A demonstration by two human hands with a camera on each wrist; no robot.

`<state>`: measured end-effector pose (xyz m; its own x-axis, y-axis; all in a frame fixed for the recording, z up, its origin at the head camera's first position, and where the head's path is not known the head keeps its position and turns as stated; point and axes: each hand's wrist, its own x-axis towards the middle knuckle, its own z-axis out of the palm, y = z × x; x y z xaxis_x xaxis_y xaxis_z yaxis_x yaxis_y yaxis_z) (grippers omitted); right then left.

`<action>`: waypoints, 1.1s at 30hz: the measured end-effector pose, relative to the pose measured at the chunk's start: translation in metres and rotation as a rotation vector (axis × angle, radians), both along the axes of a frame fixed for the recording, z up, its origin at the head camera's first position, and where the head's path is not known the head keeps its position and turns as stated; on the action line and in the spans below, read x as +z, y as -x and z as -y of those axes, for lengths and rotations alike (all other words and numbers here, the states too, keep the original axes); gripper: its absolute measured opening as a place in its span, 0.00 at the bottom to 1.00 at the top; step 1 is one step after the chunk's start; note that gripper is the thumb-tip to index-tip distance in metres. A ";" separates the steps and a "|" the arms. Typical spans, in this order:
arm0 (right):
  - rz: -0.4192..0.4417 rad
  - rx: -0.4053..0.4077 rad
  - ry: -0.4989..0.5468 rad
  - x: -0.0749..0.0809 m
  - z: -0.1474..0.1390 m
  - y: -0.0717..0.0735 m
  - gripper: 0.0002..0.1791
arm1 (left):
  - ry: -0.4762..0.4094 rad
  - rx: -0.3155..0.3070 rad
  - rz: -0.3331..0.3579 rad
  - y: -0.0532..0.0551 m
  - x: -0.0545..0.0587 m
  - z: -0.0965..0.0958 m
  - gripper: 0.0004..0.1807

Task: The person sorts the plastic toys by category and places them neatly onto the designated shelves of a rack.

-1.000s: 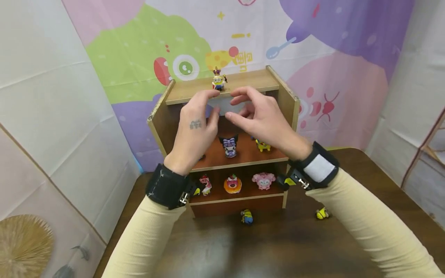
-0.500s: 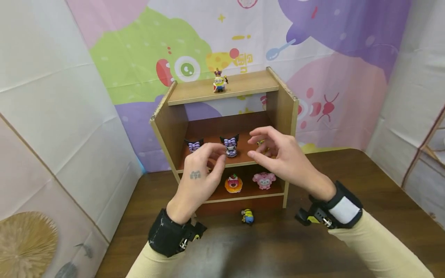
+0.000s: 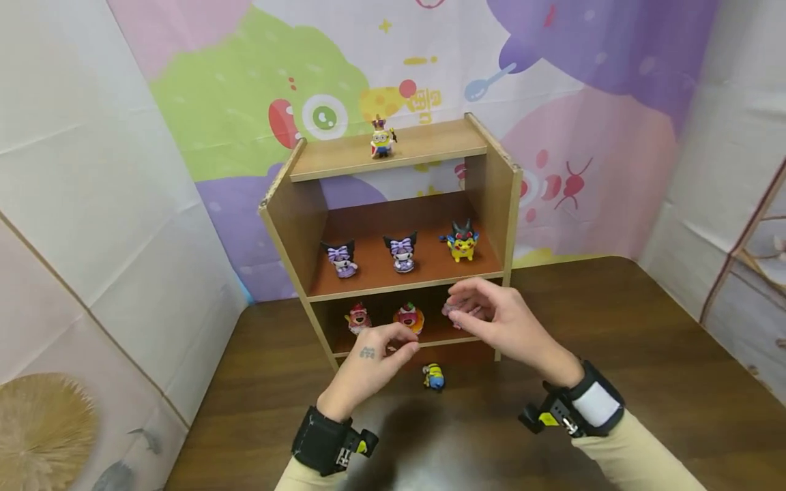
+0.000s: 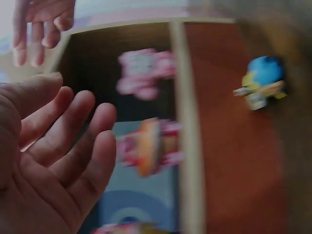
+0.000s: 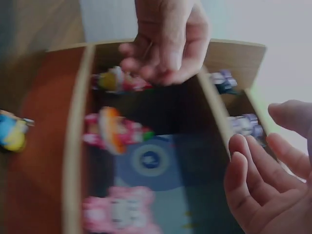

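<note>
Both hands hover, holding nothing, in front of a small wooden shelf (image 3: 512,218). My left hand (image 3: 374,365) has loosely bent fingers and overlaps the lower shelf's front edge in the head view. Nearest it are a pink bear in an orange ring (image 3: 408,317) and a pink figure with a red top (image 3: 359,318). My right hand (image 3: 512,324), fingers also loosely bent, partly hides a pink fluffy figure (image 4: 144,70) in the head view. A yellow-and-blue Minion figure (image 3: 433,376) lies on the table just before the shelf, between the hands.
Two purple-bowed figures, one at left (image 3: 340,259) and another mid-shelf (image 3: 401,253), share the middle shelf with a yellow figure in a black horned hood (image 3: 462,242). A crowned Minion (image 3: 381,140) stands on top. A cartoon-printed cloth (image 3: 233,116) hangs behind the brown table (image 3: 589,320).
Both hands have come down from beside the crowned Minion to in front of the lower shelf. The middle-shelf figures now show fully. The figures stand where they were.
</note>
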<state>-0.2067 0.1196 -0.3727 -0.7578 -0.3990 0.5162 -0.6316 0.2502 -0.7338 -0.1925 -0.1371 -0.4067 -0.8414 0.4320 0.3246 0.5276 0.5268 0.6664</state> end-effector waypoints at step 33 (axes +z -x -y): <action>0.131 -0.056 -0.367 -0.147 0.036 0.014 0.09 | 0.162 0.049 0.170 0.020 -0.110 -0.017 0.03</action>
